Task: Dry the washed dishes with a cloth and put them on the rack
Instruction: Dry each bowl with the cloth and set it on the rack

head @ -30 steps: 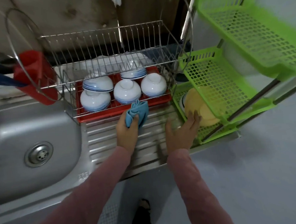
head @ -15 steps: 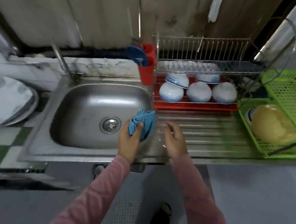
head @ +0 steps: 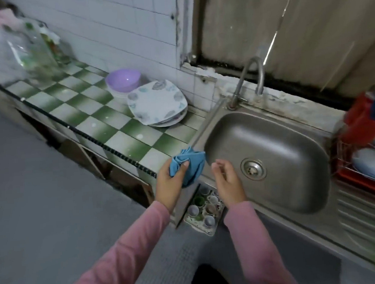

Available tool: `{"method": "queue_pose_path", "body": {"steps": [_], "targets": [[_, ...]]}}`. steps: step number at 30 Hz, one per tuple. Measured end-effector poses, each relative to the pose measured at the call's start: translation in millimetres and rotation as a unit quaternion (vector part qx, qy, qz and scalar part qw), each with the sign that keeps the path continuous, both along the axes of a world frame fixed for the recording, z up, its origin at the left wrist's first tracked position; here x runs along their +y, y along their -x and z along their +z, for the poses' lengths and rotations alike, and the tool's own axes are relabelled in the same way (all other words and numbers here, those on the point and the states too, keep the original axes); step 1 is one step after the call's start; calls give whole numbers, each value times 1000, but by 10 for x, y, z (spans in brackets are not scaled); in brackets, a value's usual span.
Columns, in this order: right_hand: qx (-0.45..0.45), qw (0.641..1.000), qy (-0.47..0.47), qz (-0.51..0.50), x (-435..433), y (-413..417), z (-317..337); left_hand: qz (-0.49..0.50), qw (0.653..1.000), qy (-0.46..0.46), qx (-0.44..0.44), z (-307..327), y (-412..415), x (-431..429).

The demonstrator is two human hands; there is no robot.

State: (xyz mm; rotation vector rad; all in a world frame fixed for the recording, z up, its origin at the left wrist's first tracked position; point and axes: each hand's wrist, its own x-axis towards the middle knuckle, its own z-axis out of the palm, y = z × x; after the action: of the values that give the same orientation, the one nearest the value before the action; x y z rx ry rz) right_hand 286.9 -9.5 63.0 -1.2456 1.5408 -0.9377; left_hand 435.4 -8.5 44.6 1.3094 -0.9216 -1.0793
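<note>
Green-and-white checkered tiles cover the bench (head: 84,109), which runs from nine o'clock to the stainless sink (head: 281,135) at middle right; a curved tap (head: 247,80) stands behind the basin, and pale wall tiles and boards close the back.

Seen from the head, the left hand (head: 169,187) sits at the sink's near left corner, its grip closed round a bunched blue cloth (head: 194,163), thumb pressed across the folds; the right hand (head: 228,183) hovers just beside it over the basin's edge, its grip empty, fingers loosely curled and parted.

Washed dishes wait on the bench at about eleven o'clock from both hands: a stack of plates (head: 157,101), the top one squarish, leaf-patterned and lying a little tilted; just behind it, at its ten o'clock, a purple bowl (head: 123,78) sits upright on paler bowls; both are well apart from the hands.

The left hand is the nearer, yet it is taken up with the cloth; so the free right hand, I judge, would have to cross in front of it to lift a plate.

The dish rack (head: 343,153) lies the other way, at three o'clock on the frame's edge, with white-and-blue bowls (head: 372,164) over a red tray (head: 360,182); all blurred.

Below the bench edge, between the wrists, a tray of small cups (head: 203,209) shows.
</note>
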Motion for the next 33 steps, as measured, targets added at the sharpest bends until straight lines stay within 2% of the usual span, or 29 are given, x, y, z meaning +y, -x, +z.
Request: {"method": "queue_pose_path", "body": {"steps": [4,15,23,33], "targets": [[18,998,-6,63,-310,-573,-20,72,997,1,9,-30,-613,-183],[14,994,-29,102,-1669,-1885,-264,167,986,-24,-9,-162,-2031,-1302],[19,995,-77,67,-3012,-2632,-262,161,986,-30,-12,-27,-2857,-2452],[-16,986,-162,-32,-4203,-3544,-687,102,994,-24,-9,-22,-3830,-3489]]}}
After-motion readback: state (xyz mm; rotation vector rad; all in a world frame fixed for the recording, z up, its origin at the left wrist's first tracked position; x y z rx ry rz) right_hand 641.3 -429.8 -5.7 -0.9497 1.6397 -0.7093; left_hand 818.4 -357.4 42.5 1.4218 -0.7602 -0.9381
